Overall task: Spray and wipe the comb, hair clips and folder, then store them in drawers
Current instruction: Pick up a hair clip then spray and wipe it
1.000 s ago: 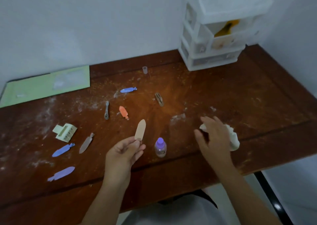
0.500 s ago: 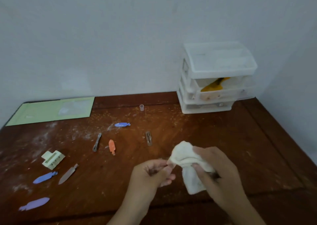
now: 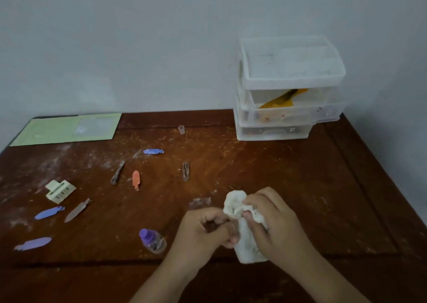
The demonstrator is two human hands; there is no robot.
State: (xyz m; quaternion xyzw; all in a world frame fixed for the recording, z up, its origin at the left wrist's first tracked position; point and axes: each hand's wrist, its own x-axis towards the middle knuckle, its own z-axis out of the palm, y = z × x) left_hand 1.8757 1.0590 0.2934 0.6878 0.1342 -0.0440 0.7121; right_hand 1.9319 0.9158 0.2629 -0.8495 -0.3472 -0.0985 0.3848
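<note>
- Near the table's front edge, the right hand (image 3: pixel 275 226) grips the white cloth (image 3: pixel 242 238); the left hand (image 3: pixel 205 231) is curled, its hold hidden.
- Any small clip inside may slip out.
- The spray bottle (image 3: pixel 152 240) beside the left wrist may tip over.

Clearance on the wooden table (image 3: pixel 300 187), head view.

Open wood lies right of my right hand (image 3: pixel 275 224) up to the drawer unit (image 3: pixel 288 108) in the far right corner; its middle drawer stands pulled out. My left hand (image 3: pixel 203 233) has the spray bottle (image 3: pixel 152 240) just beside it on the left. Ahead, a brown clip (image 3: pixel 186 171), an orange clip (image 3: pixel 135 179), a grey clip (image 3: pixel 117 175) and a blue clip (image 3: pixel 153 151) sit scattered apart with gaps between. The left side holds a cream claw clip (image 3: pixel 60 190) and three more flat clips. A green folder (image 3: pixel 67 129) fills the far left corner; a small clear cap (image 3: pixel 181 129) stands near the back edge.
</note>
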